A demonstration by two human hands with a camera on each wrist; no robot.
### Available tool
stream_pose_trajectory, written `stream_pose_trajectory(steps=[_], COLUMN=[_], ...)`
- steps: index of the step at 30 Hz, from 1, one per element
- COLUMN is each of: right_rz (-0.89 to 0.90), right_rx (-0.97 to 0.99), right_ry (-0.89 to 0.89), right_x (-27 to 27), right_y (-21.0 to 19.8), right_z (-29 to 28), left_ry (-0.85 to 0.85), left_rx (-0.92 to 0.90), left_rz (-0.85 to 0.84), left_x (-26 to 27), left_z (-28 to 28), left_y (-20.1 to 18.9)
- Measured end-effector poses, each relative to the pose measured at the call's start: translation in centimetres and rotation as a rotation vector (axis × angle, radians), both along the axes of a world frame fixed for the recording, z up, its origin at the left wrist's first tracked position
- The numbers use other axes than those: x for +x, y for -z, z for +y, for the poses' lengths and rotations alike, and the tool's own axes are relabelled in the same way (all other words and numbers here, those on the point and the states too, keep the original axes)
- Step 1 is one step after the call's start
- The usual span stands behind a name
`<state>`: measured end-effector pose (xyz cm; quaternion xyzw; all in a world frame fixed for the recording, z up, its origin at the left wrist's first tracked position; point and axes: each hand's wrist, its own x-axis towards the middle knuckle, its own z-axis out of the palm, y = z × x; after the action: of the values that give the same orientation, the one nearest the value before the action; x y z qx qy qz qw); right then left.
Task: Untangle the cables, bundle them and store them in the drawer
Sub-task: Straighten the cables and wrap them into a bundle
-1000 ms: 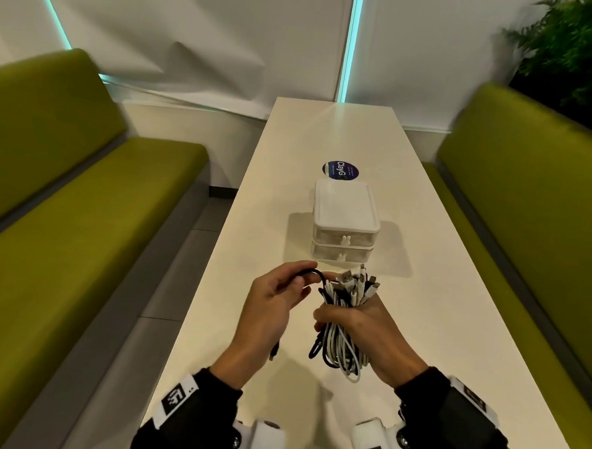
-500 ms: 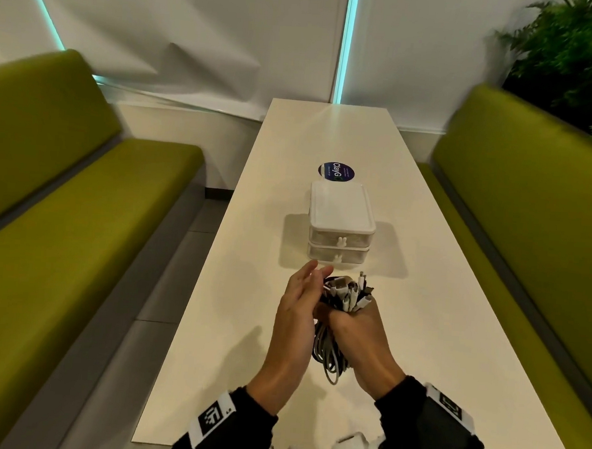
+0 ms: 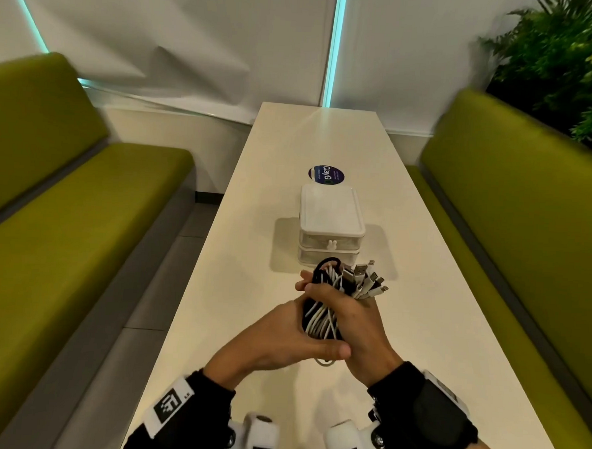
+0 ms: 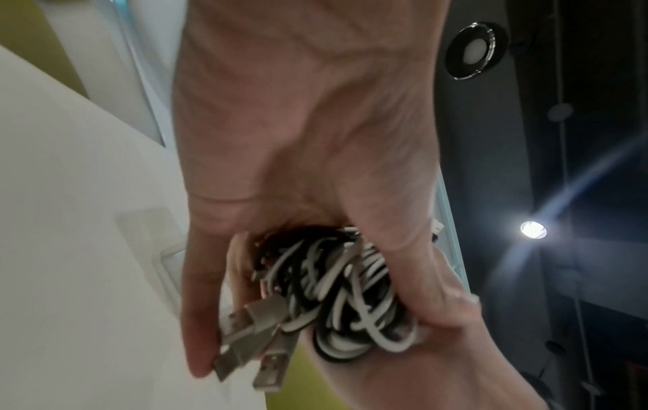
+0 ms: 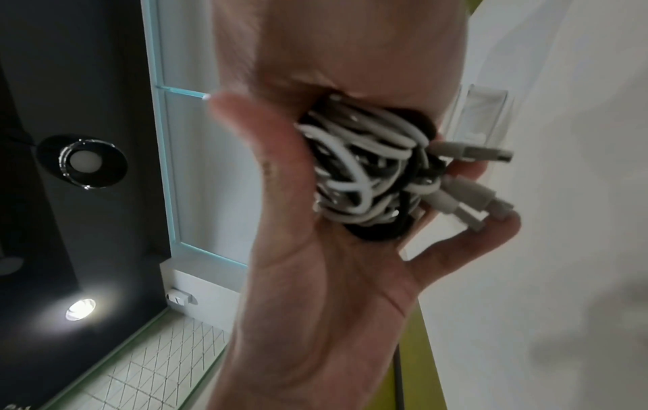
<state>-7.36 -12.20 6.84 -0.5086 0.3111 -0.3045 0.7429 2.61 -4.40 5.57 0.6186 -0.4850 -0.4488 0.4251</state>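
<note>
From the head view, I am seeing both hands meeting above the near half of the counter (image 3: 422, 265), closing on one cable bundle (image 3: 320, 320) of white and black cords. My right hand (image 3: 354, 325) is wrapping its fingers round the bundle from the right side, and my left hand (image 3: 282, 333) is cupping it from the left, thumb lying across the lower loops. The plug ends (image 3: 367, 279) are fanning up out of the top of the grip, toward the far end of the counter. Just beyond them, the drawer box (image 3: 330, 222) is sitting near the middle of the counter, white, with two drawers stacked, both looking pushed in. A round dark sticker (image 3: 326, 175) is lying just behind the box. Green benches are running along both long sides of the counter.

From the left wrist view, I am looking along my left hand (image 4: 298, 138) as its fingers and thumb are curling around the cable bundle (image 4: 343, 299), with flat metal plug ends (image 4: 252, 344) sticking out near the fingertips. The picture is blurred.

From the right wrist view, my right hand (image 5: 315, 277) is gripping the cable bundle (image 5: 364, 172) in its palm, fingers bending around the far side, while grey plug ends (image 5: 469, 177) are poking out toward the counter (image 5: 561, 305). A corner of the drawer box (image 5: 487, 113) is showing behind them.
</note>
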Motion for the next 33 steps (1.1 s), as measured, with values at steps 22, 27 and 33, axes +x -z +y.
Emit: stream_pose_trajectory(steps=[22,27,33], right_rz=[-0.006,0.032,-0.127], right_rx=[-0.068,-0.080,-0.135], right_ry=[-0.112,-0.149,-0.427], right_x=[-1.7,-2.0,-3.4], right_y=[-1.4,-0.7,-1.1], right_z=[-0.6,-0.6,-2.0], left_ry=[-0.271,-0.330,-0.153], left_rx=[-0.147,-0.093,-0.053], left_rz=[-0.028,-0.026,0.103], left_x=[-2.9,-3.2,-2.7], left_z=[-1.0,-0.7,-0.4], left_y=[-0.3,0.2,-1.3])
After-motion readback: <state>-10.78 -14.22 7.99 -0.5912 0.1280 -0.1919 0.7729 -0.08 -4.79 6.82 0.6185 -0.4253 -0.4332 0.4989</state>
